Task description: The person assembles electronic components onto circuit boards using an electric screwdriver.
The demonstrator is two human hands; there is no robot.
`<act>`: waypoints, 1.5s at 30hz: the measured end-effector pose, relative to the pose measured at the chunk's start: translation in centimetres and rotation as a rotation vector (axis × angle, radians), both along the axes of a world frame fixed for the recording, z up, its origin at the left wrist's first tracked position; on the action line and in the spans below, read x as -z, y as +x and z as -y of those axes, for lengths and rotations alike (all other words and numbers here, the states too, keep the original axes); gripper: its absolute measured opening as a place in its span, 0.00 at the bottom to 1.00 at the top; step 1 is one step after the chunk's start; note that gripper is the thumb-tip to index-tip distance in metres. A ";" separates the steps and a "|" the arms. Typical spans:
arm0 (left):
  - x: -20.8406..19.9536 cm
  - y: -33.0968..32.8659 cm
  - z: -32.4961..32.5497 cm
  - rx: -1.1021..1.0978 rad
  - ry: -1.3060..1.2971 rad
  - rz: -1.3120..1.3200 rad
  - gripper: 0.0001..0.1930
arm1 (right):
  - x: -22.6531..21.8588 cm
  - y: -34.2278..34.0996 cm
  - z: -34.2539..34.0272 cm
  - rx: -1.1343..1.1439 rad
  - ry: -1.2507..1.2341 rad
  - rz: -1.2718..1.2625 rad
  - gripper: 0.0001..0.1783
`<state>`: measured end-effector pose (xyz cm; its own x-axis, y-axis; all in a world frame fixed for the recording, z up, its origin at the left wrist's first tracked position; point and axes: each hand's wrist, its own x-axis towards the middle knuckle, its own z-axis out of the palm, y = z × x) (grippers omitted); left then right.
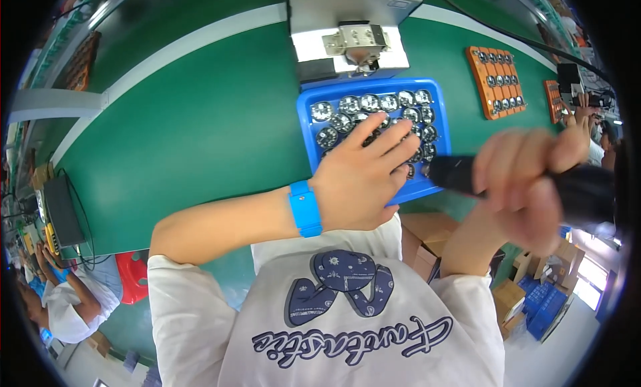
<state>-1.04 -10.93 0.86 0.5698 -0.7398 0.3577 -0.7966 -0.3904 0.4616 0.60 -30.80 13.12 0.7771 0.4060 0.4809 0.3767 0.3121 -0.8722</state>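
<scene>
My left hand, with a blue wristband on its wrist, reaches over a blue tray. Its fingers are spread and lie over several round, shiny, dark-and-silver parts in the tray; what is under the palm is hidden. At the tray's right side, my right hand is wrapped round what looks like a black electric screwdriver. The tool lies sideways, its narrow end pointing left at the tray's right edge. Hand and tool are smeared by motion.
Behind the tray stands a silver box-shaped machine with a metal fixture on its front. An orange rack holding round parts lies at the far right on the green table. A black cable crosses there. Another person sits at left.
</scene>
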 end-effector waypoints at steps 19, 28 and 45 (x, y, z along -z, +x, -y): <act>0.7 -0.7 0.3 -0.018 -0.059 0.178 0.22 | -1.3 5.8 -3.9 0.133 0.107 -0.049 0.16; 0.8 -0.8 -0.1 -0.013 -0.050 0.107 0.23 | -1.9 9.0 -12.6 0.581 0.028 -0.078 0.13; 0.3 -0.6 -0.4 -0.013 -0.046 0.008 0.29 | 0.6 -2.6 2.9 0.553 -0.060 0.017 0.17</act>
